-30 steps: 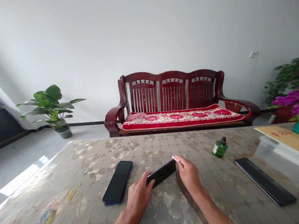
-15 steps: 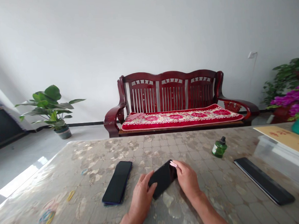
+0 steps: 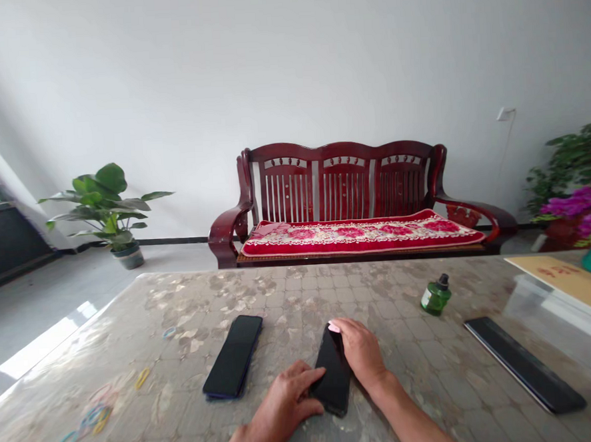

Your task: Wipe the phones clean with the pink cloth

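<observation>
A black smartphone (image 3: 335, 373) lies screen up on the table between my hands, its top tilted slightly away to the right. My left hand (image 3: 289, 396) grips its lower left edge, fingertips on the screen and thumb at the bottom corner. At the phone's top right corner, my right hand (image 3: 361, 350) pinches a small pale pink piece (image 3: 334, 326), too small to identify, and rests along the phone's right side. Further left lies a second dark phone (image 3: 234, 357) with a blue edge. A long dark case (image 3: 524, 364) is off to the right.
A green bottle (image 3: 435, 296) with a black cap stands right of my hands. Coloured rubber bands (image 3: 87, 420) lie at the left. A clear plastic box (image 3: 557, 325) with a tan folder (image 3: 569, 277) on top is at the right edge. A wooden bench (image 3: 346, 191) stands behind the table (image 3: 198, 427).
The phone between my hands has turned more upright in view and come nearer. Both hands have moved along with it, the left one lower and to the right.
</observation>
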`<move>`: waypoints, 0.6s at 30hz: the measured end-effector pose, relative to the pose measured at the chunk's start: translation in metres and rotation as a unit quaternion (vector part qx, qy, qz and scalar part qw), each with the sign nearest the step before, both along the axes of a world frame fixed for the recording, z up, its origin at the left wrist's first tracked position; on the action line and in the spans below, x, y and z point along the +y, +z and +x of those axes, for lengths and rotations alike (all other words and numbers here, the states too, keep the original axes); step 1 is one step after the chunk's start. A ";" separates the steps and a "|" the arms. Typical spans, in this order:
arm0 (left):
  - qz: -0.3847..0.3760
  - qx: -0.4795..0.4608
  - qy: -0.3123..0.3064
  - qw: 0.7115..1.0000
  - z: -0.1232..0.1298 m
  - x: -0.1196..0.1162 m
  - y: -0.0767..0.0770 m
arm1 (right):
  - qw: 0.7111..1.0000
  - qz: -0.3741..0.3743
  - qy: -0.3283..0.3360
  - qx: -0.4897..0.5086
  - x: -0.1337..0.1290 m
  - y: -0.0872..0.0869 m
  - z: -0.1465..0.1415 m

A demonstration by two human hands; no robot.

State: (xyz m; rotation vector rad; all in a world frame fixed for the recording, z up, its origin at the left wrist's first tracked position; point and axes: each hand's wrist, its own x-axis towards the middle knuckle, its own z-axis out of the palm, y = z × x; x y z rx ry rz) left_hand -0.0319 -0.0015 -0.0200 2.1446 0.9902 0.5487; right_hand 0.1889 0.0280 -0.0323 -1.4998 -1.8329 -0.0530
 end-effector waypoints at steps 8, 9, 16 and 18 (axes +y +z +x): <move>0.067 0.123 0.017 0.990 0.011 -0.017 0.001 | 0.994 -0.067 0.086 -0.015 0.021 0.011 -0.009; 0.073 0.136 0.019 0.988 0.012 -0.018 0.002 | 0.993 -0.073 0.092 -0.024 0.022 0.014 -0.009; 0.104 0.204 0.006 0.973 0.021 -0.021 0.011 | 0.985 -0.055 0.093 -0.135 0.006 0.027 -0.008; 0.110 0.216 -0.001 0.970 0.022 -0.020 0.010 | 0.980 -0.052 0.098 -0.165 -0.004 0.027 -0.010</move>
